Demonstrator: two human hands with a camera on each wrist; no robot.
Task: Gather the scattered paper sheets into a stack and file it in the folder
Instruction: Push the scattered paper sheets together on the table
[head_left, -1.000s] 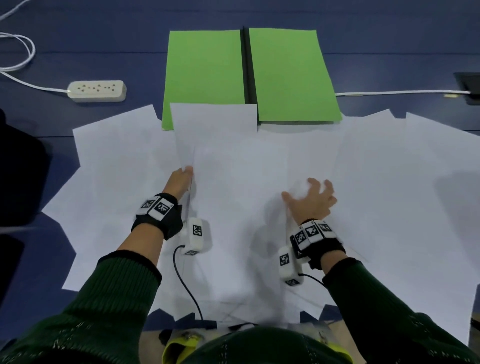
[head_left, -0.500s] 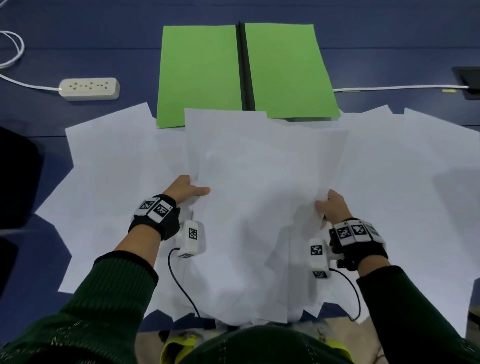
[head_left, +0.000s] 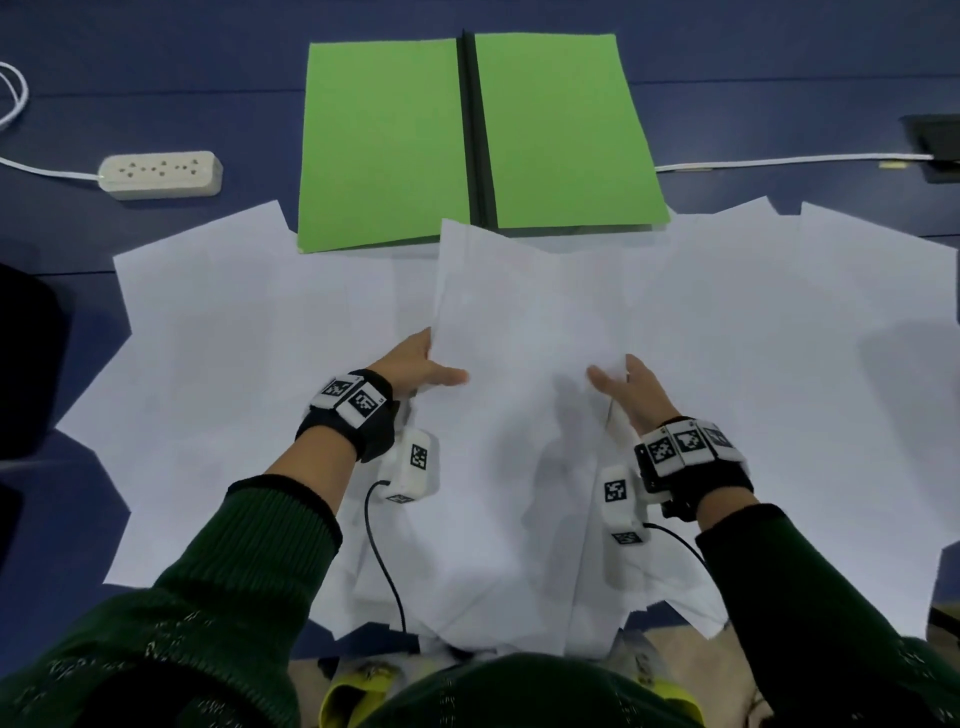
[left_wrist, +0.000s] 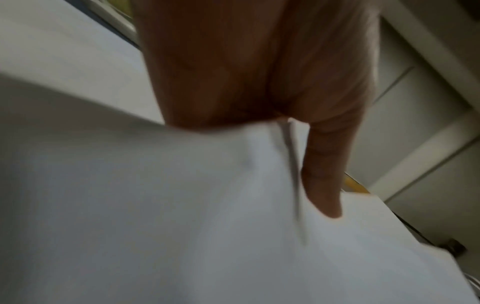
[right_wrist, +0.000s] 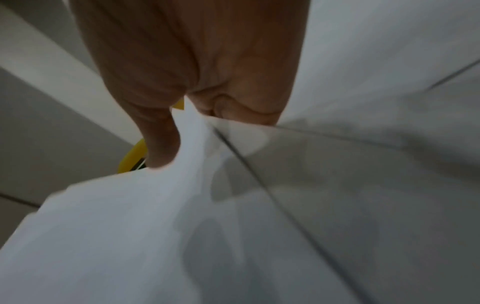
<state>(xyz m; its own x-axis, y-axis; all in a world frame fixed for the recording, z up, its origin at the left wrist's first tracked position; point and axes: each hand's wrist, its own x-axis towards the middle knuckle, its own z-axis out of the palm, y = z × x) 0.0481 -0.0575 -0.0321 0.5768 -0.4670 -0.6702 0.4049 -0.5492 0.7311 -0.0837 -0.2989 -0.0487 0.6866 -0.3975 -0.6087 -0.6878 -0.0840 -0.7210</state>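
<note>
An open green folder (head_left: 384, 140) lies flat at the back of the dark blue table. White paper sheets (head_left: 234, 338) are spread across the table in front of it. In the middle, a loose bunch of sheets (head_left: 524, 332) is lifted between both hands. My left hand (head_left: 415, 364) grips its left edge, thumb (left_wrist: 324, 185) on top and fingers hidden underneath. My right hand (head_left: 623, 387) grips the right edge the same way, with its thumb (right_wrist: 161, 144) over the paper (right_wrist: 130, 216). The bunch's far corner overlaps the folder's near edge.
A white power strip (head_left: 161, 174) sits at the back left, its cord running off left. A white cable (head_left: 779, 161) runs to a dark socket (head_left: 935, 148) at the back right. More sheets (head_left: 779, 338) cover the right side. A black object (head_left: 26, 364) lies at the left edge.
My right hand left its flat rest on the sheets, took hold of the bunch's right edge, then moved left. My left hand shifted right, and the bunch grew narrower.
</note>
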